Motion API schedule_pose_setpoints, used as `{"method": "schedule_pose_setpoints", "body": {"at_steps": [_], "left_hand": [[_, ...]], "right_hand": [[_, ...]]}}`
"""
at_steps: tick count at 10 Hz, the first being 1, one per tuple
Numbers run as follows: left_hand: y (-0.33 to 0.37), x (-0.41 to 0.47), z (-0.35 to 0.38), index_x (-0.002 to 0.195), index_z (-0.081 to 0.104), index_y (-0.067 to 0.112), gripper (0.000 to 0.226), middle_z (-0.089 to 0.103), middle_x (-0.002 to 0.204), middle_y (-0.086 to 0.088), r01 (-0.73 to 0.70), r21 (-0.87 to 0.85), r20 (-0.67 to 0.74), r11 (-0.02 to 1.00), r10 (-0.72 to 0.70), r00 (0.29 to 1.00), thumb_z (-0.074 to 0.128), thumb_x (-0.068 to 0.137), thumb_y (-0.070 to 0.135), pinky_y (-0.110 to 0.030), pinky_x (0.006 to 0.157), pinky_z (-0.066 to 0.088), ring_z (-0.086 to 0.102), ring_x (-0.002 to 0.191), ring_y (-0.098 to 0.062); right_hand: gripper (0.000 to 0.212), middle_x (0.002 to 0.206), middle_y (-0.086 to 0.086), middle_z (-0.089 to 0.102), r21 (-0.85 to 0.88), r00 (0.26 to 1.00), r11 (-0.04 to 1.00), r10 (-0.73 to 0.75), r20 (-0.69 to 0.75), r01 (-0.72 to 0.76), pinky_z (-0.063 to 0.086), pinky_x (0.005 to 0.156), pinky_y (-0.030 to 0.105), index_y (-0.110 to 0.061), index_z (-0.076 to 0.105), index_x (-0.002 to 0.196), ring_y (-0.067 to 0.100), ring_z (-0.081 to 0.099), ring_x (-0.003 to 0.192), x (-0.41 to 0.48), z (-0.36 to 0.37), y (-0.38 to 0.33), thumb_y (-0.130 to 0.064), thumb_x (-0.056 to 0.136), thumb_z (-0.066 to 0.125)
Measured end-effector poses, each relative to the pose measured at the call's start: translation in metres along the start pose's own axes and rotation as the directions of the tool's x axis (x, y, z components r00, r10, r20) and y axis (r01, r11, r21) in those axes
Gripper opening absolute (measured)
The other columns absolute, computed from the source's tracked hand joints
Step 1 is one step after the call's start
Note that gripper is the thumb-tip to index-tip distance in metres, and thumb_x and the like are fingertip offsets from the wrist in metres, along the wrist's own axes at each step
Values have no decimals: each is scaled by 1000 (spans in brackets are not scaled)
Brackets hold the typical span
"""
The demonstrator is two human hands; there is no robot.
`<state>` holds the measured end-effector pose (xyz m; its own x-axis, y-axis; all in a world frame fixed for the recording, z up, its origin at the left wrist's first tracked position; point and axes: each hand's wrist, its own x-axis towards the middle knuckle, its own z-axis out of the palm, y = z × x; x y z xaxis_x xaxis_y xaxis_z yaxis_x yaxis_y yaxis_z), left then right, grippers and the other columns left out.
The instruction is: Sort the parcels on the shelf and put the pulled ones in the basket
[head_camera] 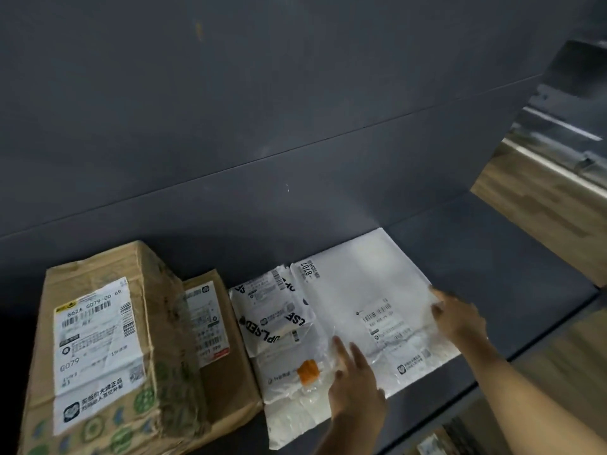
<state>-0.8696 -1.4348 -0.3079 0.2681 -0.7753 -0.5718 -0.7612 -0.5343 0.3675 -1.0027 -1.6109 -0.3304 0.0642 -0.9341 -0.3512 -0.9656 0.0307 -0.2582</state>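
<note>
Dark grey shelf (492, 257) carrying two brown cardboard boxes (108, 349) and white plastic mailer bags. Left hand (356, 385) lies flat, fingers spread, on the large flat white mailer (368, 290); right hand (460, 318) rests open at its right edge. Neither hand has closed on anything. Risk: the slick film slips, dragging the neighbouring printed mailer (272, 310) off the shelf front. No basket visible.

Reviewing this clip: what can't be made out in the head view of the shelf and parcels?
- Basket: not in view anywhere.
- Label text on the large white mailer: too small and blurred to read.
- Right hand: motion-blurred at the mailer's right edge, so its grip can't be judged.
- Tall cardboard box: its bottom is cut off by the lower edge.
- Smaller cardboard box: left side hidden behind the tall one.
</note>
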Motion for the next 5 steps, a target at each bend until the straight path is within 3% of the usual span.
{"method": "schedule_pose_setpoints", "body": {"at_steps": [1, 4, 5], "left_hand": [[-4, 3, 2, 150, -8, 5, 83, -34, 149, -20, -7, 112, 30, 994, 4, 1000, 47, 97, 35, -36, 98, 46, 46, 130, -36], [-4, 8, 7, 150, -9, 6, 84, -39, 136, -19, 17, 169, -12, 985, -15, 1000, 48, 97, 37, -35, 96, 46, 46, 129, -38], [-1, -10, 0, 150, -10, 10, 84, -34, 149, -21, -39, 190, -44, 981, 48, 998, 46, 96, 40, -33, 94, 48, 47, 128, -35]], "right_hand": [[49, 150, 1, 33, -74, 998, 996, 47, 45, -43, 30, 106, 48, -42, 25, 146, 31, 28, 136, -8, 8, 3, -31, 99, 35], [53, 160, -7, 11, -78, 997, 996, 40, 69, -35, 21, 114, 47, -40, 17, 148, 27, 17, 144, -22, 4, 8, -39, 99, 35], [54, 156, 1, 25, 128, 999, 992, -6, -34, 11, 25, 111, 48, -29, 30, 147, 32, 25, 140, -31, -4, 8, -36, 95, 47]]}}
